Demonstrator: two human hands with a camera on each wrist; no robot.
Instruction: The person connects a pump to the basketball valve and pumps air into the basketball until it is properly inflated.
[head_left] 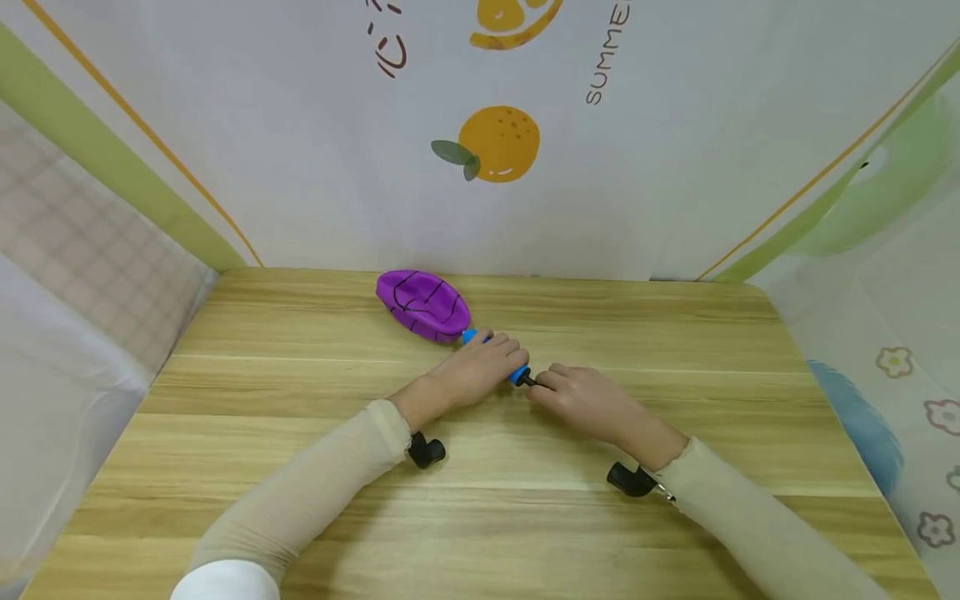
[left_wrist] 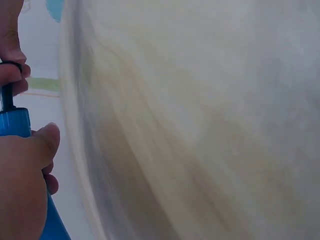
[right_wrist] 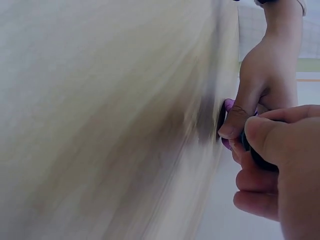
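Note:
A purple ball (head_left: 423,304) with black lines lies sunken and dented near the back of the table. The blue hand pump (head_left: 519,376) points at it, with its front end right at the ball's edge. My left hand (head_left: 476,371) grips the pump's barrel, covering most of it. On the black handle at the rear end, my right hand (head_left: 585,400) has its fingers curled. In the left wrist view, a short length of black rod (left_wrist: 7,97) shows between barrel and handle. The right wrist view has the black handle (right_wrist: 261,159) between thumb and fingers.
The wood-grain table (head_left: 525,517) ends at a white cloth (head_left: 337,183) printed with fruit and lettering. More printed cloth hangs at both sides. A black wrist mount (head_left: 427,451) sits under the left sleeve, and another mount (head_left: 632,480) under the right.

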